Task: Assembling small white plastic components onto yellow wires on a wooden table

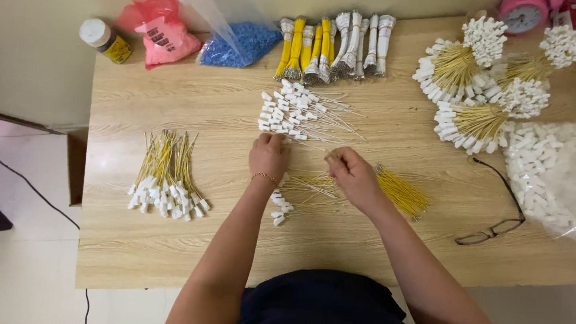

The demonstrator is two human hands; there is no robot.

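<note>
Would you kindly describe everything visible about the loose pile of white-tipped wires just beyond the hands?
The pile of white-tipped wires lies flat on the wooden table, spread loosely. Each piece looks like a thin pale wire ending in a small white plastic connector; the connectors cluster on the pile's left and the wires fan out rightward. The left hand reaches its near edge; actual contact is unclear.

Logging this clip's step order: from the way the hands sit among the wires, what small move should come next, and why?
Probably the left hand draws one white-tipped wire from the loose pile it touches toward the right hand, which looks pinched shut, though its contents are unclear. Finished yellow wires already lie fanned at the left.
</note>
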